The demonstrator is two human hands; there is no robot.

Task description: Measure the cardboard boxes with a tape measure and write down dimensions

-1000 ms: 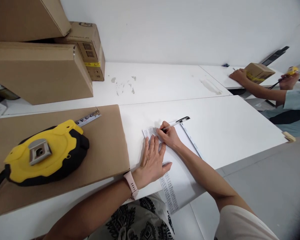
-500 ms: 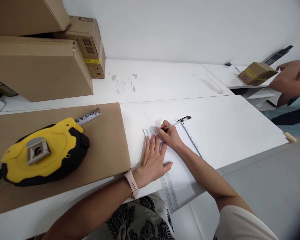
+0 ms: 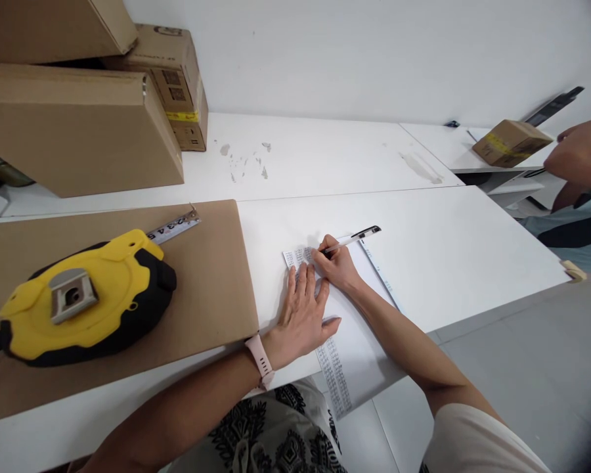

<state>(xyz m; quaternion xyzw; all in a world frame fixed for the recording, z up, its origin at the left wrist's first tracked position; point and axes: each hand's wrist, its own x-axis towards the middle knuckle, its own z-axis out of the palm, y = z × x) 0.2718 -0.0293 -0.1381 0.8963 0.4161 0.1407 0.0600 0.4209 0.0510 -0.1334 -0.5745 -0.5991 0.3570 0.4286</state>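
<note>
My right hand [image 3: 339,264] grips a pen [image 3: 354,238] with a clear barrel and black cap end, its tip down at a printed sheet of paper [image 3: 359,358]. Small rows of figures run along the sheet's left side, and its near end hangs past the table edge. Flat on the paper lies my left hand [image 3: 303,315], fingers stretched and thumb out, with a pink band on the wrist. To its left, a yellow and black tape measure [image 3: 93,295] rests on a brown cardboard box [image 3: 211,289], a short length of blade pulled out.
Cardboard boxes [image 3: 79,131] are stacked at the back left against the wall. A small taped box [image 3: 512,143] stands at the far right, beside a co-worker's arm [image 3: 578,154]. The white table [image 3: 448,249] has a worn patch near the wall, and its front edge runs beneath my forearms.
My right hand and pen have shifted very slightly to the right over the sheet. My left hand stays flat on it. The co-worker's arm at the far right has moved.
</note>
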